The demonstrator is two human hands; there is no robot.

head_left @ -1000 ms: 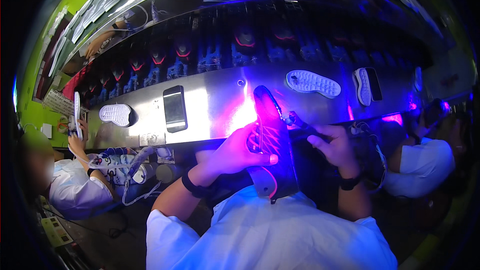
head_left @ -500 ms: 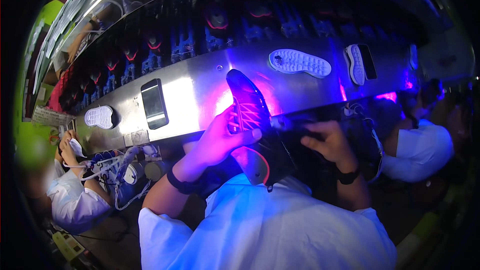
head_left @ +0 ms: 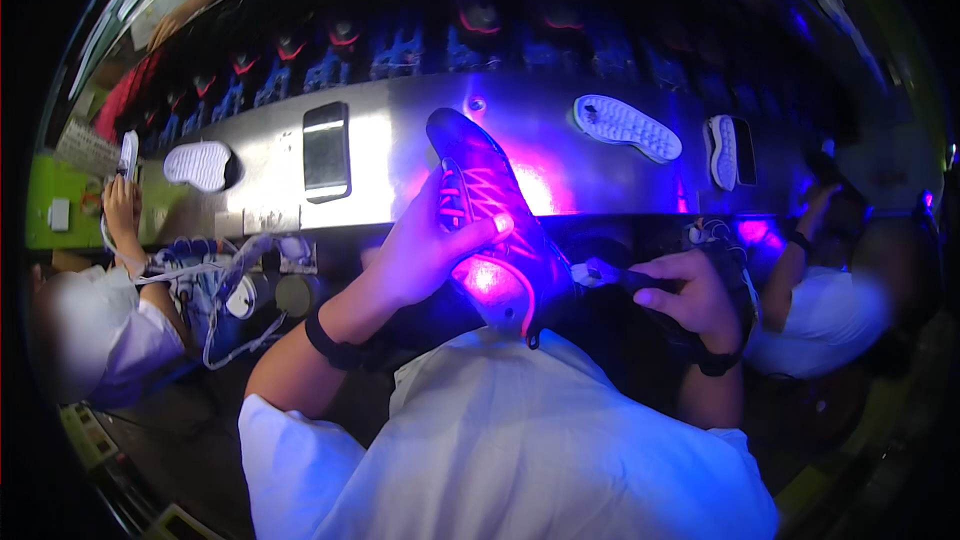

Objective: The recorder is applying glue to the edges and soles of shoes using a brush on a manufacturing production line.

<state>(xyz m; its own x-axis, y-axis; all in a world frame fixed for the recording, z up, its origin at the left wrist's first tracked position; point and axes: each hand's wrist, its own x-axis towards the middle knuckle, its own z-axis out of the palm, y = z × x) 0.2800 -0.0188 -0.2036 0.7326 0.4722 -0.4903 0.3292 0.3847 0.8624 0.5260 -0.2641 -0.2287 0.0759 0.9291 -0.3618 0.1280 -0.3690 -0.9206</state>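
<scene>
My left hand (head_left: 420, 235) is closed round a dark shoe upper (head_left: 490, 175), its thumb pressed over the zigzag laces. The toe points away from me over the metal bench, and the heel with its pull loop hangs near my shirt. Pink and violet light falls on the shoe. In my right hand (head_left: 690, 295) is a small brush (head_left: 603, 272) with a dark handle and a pale head. Its pale end lies close by the shoe's right side; whether they touch I cannot tell.
On the metal bench (head_left: 400, 170) lie a white sole (head_left: 197, 166), a dark phone-like slab (head_left: 327, 152), another sole (head_left: 628, 128) and, farther right, a sole (head_left: 722, 152) beside a dark slab. Behind runs a rack of dark shoes (head_left: 480, 15). Co-workers sit on both sides.
The view has shifted, moving the bench items in the picture. My right hand's brush now shows more clearly at the shoe's side. The left co-worker's hand has risen to the bench, holding something pale.
</scene>
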